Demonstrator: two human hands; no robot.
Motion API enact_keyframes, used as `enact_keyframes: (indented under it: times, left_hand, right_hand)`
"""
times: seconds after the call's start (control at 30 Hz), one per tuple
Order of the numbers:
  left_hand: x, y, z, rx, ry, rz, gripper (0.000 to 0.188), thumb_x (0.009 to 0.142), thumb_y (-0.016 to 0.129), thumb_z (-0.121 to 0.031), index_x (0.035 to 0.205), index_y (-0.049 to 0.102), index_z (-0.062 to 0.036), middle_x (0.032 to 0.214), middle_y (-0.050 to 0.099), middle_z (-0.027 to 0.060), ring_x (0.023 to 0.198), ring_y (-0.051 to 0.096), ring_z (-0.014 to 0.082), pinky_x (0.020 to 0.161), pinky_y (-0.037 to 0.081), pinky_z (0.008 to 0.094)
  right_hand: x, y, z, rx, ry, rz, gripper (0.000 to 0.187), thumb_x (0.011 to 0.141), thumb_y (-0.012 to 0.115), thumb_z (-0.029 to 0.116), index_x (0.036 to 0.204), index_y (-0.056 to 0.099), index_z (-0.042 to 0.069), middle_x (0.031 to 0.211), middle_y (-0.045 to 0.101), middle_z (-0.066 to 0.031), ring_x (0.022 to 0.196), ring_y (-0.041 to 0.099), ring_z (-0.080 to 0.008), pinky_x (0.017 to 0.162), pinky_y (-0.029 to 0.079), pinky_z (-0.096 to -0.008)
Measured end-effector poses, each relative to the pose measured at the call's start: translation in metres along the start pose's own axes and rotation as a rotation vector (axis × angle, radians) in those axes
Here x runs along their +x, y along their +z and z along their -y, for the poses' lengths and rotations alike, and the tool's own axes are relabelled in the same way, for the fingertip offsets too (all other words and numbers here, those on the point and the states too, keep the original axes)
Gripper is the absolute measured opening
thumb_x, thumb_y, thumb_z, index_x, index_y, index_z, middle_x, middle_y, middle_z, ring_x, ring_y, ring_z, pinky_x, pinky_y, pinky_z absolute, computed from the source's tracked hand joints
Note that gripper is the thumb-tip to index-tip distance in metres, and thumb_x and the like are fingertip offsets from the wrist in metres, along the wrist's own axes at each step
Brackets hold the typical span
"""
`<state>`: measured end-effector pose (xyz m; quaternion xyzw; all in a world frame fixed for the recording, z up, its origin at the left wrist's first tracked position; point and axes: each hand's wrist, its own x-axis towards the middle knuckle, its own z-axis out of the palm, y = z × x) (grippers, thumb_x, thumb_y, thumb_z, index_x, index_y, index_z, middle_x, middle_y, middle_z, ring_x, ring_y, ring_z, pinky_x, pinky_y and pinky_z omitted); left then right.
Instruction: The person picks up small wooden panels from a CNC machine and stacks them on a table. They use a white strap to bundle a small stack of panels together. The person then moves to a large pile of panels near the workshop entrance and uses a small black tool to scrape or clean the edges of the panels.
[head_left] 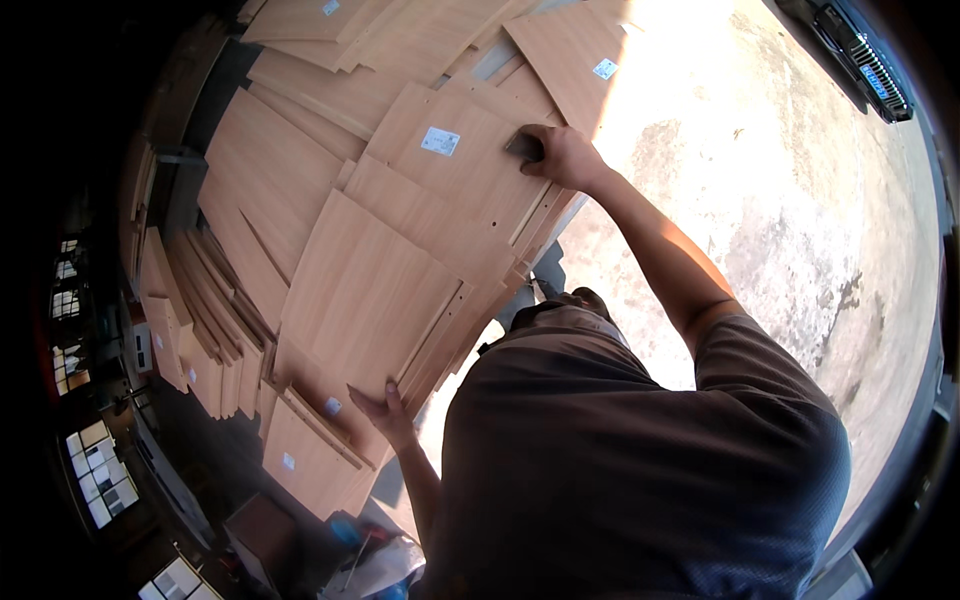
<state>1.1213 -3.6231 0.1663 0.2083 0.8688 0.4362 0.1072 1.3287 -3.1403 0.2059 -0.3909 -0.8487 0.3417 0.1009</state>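
Observation:
Stacks of light-brown wood panels [360, 265] lie before me. My right hand [565, 157] is closed round a small, dark, flat-looking block [525, 146], just over the right edge of a panel [470, 170] that bears a white label [440, 141]. What kind of thing the block is, I cannot make out. Down at the near left, my left hand [388, 412] rests against the near end of another panel [350, 300], its thumb and forefinger apart. Its other fingers are partly hidden.
More labelled panels [290, 450] lie at the near left, beside a row of upright boards [215, 350]. Concrete floor [760, 200] stretches to the right in bright sun, with a vehicle [865, 65] at the far right. A brown box [262, 535] stands at the lower left.

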Motion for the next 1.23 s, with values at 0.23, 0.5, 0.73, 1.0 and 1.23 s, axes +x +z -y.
enact_keyframes:
  times: [0.23,0.5,0.73,1.0,1.23]
  left_hand:
    - [-0.018,-0.002,0.025,-0.030,-0.081,-0.119,0.067,0.099,0.050,-0.031,0.149,0.023,0.0048,0.154,0.019,0.0276,0.140,0.028,0.0386,0.113,0.027,0.0430]
    - [-0.020,0.010,0.009,0.200,-0.011,-0.400,0.061,0.091,0.060,-0.030,0.140,0.042,0.0008,0.144,0.034,0.0336,0.135,0.035,0.0465,0.107,0.037,0.0482]
    - [-0.012,0.014,-0.019,0.200,-0.053,-0.415,0.056,0.088,0.062,-0.029,0.135,0.048,-0.0019,0.140,0.040,0.0332,0.132,0.038,0.0472,0.105,0.039,0.0490]
    - [-0.012,0.016,-0.015,0.225,-0.037,-0.443,0.055,0.088,0.063,-0.029,0.133,0.050,0.0000,0.139,0.040,0.0343,0.129,0.041,0.0482,0.103,0.041,0.0489]
    - [-0.014,0.015,-0.014,0.213,-0.037,-0.448,0.057,0.087,0.064,-0.030,0.133,0.049,0.0005,0.139,0.039,0.0354,0.128,0.041,0.0498,0.103,0.041,0.0498]
  right_hand:
    - [0.000,0.011,0.006,0.077,-0.047,-0.013,0.047,0.076,0.072,0.024,0.119,0.060,0.006,0.092,0.068,-0.0195,0.088,0.066,-0.0356,0.079,0.052,-0.0421]
    - [-0.011,0.044,0.026,-0.090,-0.056,-0.324,0.054,0.079,0.071,0.028,0.125,0.054,0.007,0.107,0.067,-0.0199,0.090,0.067,-0.0397,0.077,0.055,-0.0467]
    - [-0.013,0.032,0.026,-0.131,-0.086,-0.338,0.046,0.080,0.067,0.025,0.120,0.054,0.006,0.102,0.066,-0.0199,0.086,0.065,-0.0418,0.074,0.053,-0.0503]
    - [-0.011,0.038,0.020,-0.142,-0.105,-0.369,0.050,0.079,0.067,0.026,0.122,0.053,0.006,0.104,0.066,-0.0214,0.085,0.065,-0.0428,0.073,0.053,-0.0506]
    - [-0.011,0.041,0.020,-0.145,-0.074,-0.368,0.053,0.078,0.066,0.027,0.125,0.052,0.006,0.107,0.065,-0.0213,0.085,0.065,-0.0433,0.074,0.053,-0.0507]
